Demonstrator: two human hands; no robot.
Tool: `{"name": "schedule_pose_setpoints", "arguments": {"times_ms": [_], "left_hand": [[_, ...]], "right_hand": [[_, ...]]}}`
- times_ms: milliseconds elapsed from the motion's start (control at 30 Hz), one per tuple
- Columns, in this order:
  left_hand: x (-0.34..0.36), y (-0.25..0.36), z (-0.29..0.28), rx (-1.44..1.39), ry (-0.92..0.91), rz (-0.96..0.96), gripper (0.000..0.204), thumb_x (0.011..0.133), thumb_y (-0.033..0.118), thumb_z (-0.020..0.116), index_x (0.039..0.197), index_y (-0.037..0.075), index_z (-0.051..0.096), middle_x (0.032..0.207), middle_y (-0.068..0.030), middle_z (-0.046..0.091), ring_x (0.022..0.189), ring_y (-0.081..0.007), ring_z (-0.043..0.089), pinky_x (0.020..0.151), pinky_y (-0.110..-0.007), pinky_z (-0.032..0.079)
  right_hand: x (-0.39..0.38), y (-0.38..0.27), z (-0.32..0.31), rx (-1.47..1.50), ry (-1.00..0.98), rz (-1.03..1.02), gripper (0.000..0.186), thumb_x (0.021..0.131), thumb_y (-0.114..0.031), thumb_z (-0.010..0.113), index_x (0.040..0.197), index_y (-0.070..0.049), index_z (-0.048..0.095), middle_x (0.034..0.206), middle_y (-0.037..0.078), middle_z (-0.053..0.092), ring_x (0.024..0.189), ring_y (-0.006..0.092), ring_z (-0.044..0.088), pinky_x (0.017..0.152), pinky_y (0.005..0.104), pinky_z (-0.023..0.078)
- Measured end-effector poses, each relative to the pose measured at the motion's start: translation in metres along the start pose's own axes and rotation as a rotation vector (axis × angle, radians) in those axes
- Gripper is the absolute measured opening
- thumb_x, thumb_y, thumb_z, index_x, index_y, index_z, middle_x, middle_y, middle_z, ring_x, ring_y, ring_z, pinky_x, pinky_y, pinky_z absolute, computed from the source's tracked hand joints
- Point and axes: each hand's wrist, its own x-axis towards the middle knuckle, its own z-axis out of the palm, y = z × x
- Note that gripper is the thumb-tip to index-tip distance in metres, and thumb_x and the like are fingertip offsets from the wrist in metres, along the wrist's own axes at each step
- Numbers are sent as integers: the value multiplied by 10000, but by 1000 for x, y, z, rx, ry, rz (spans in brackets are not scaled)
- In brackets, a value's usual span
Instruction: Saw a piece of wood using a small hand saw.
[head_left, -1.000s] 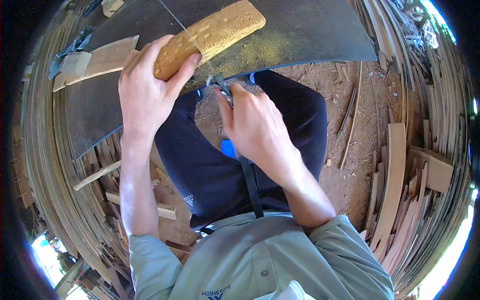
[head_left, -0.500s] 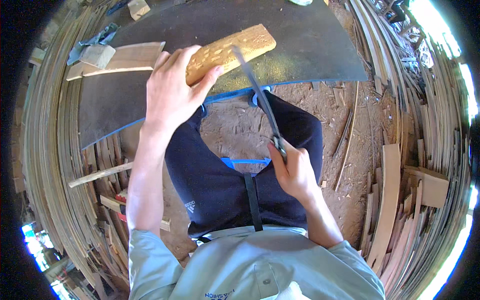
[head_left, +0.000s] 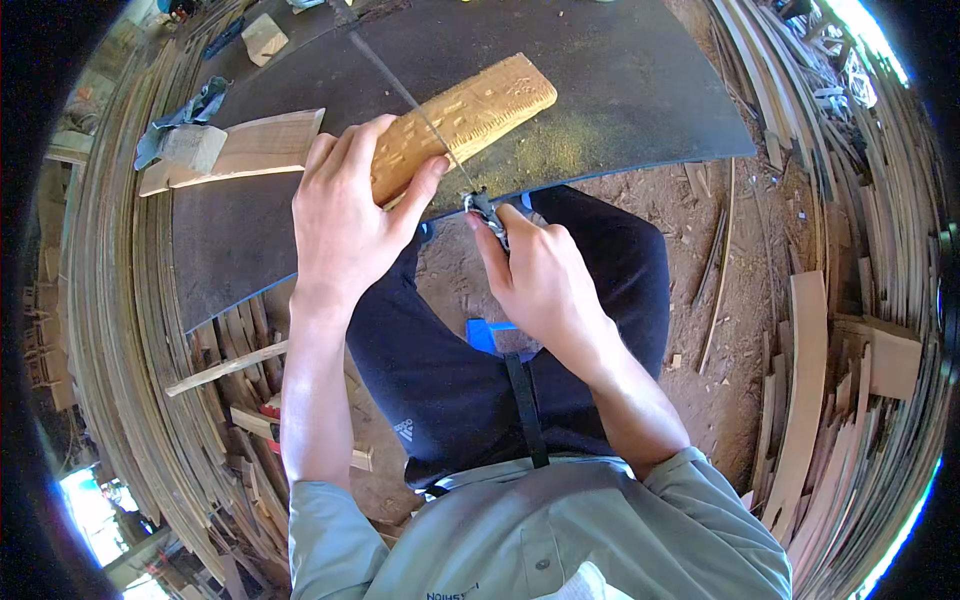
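My left hand (head_left: 345, 215) grips the left end of a yellowish wooden block (head_left: 490, 100), its thumb along the near edge and its fingers over the far side. Small notches and pale marks cover the block's upper face, which tilts up to the right. In my right hand (head_left: 550, 275) is the dark handle of a long, narrow, file-like tool (head_left: 385, 72). Its thin blade crosses the block just right of my left fingers and reaches out over the table beyond. My right fist is close to the block's near edge.
The dark table (head_left: 640, 110) has a blue edge and yellow sawdust near the block. On its left lie a curved board (head_left: 265, 145), a pale wood piece (head_left: 195, 148) and a small block (head_left: 264, 40). Stacked wood strips (head_left: 110, 290) line both sides; scraps litter the dirt floor (head_left: 700, 400).
My right hand has pushed the file-like tool forward and left, bringing its handle up near the block. More blade now extends past the far side. My left hand and the block have hardly moved.
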Motion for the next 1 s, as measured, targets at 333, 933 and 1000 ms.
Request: {"name": "schedule_pose_setpoints", "arguments": {"times_ms": [333, 933, 1000], "left_hand": [[1, 2, 0, 43, 27, 78, 493, 906, 362, 854, 1199, 8, 676, 1019, -147, 740, 916, -342, 693, 785, -454, 575], [4, 3, -3, 86, -56, 65, 514, 931, 371, 830, 1245, 9, 646, 1033, -138, 719, 940, -353, 679, 802, -470, 560], [5, 3, -1, 94, -23, 109, 519, 933, 374, 828, 1251, 11, 639, 1031, -147, 714, 931, -362, 672, 805, -471, 553]], "right_hand": [[2, 0, -2, 20, -62, 42, 392, 1080, -326, 606, 864, 1, 603, 592, 288, 617, 597, 515, 666, 590, 596, 564], [3, -4, -6, -25, -84, 118, 315, 1050, -290, 625, 925, -1, 633, 698, 290, 678, 669, 503, 703, 633, 598, 587], [0, -3, -4, -5, -57, 116, 316, 1058, -269, 624, 897, 3, 631, 675, 294, 656, 670, 503, 693, 637, 589, 571]]}}
